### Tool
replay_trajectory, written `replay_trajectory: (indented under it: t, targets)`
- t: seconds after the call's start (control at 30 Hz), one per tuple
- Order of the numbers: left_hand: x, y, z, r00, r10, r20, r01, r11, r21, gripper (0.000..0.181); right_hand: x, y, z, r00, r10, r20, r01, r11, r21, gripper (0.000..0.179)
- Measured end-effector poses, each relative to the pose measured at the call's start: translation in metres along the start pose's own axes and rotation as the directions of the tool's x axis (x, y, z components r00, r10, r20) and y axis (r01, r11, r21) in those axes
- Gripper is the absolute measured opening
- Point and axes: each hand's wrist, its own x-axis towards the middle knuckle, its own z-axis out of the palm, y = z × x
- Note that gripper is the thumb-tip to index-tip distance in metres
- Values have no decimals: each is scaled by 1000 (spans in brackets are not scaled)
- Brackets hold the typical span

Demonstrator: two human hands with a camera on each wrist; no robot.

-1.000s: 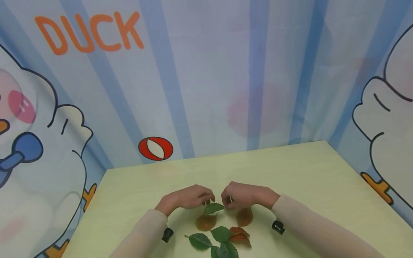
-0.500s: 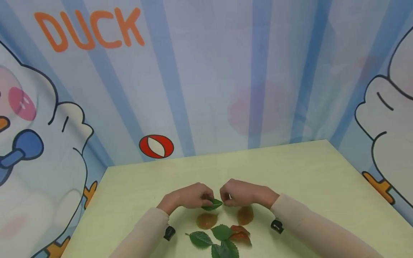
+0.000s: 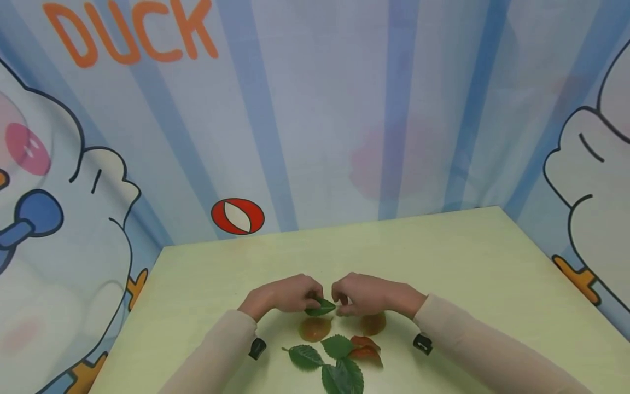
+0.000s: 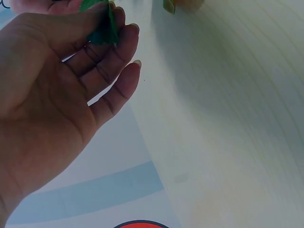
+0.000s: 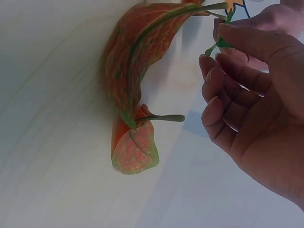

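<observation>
Left hand (image 3: 287,295): lower centre, pinching green leaf (image 3: 320,308)
Right hand (image 3: 369,295): at that leaf's end; cannot tell whether it grips
Red leaves (image 3: 366,354): bottom, right of centre

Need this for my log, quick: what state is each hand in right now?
Left hand: holding a green leaf in a pinch.
Right hand: curled close by that leaf's end; whether it grips it cannot be told.

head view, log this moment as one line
left hand: pinches green serrated oval leaf; right hand: at that leaf's stem, grip unclear; pale yellow table: other green serrated leaves, orange-red leaves
</observation>
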Motion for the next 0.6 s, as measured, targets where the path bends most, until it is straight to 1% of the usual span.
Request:
replay_trajectory:
  t: [0.13,0.27,0.37,0.47,0.6]
  targets:
    - [-1,0,0,1000,-3,9,3,1000,13,10,-2,-3,2,999,32,7,-32,999,-9,25]
    - [-2,-2,-2,1000,-18,-2,19,999,30,11,-5,-6,4,997,75,15,-74,996,-45,23]
    - [-3,-4,-3,999,-31,-18,32,999,39,11,-8,-11,6,995,83,50,-79,995,-65,21]
    - [-4,-5,-4,999,-40,-29,41,998,38,12,-10,-15,10,992,68,107,-59,995,-85,26]
    - [-5,-5,-4,999,-37,-38,38,999,28,13,-9,-20,19,983,58,176,-43,995,-91,30]
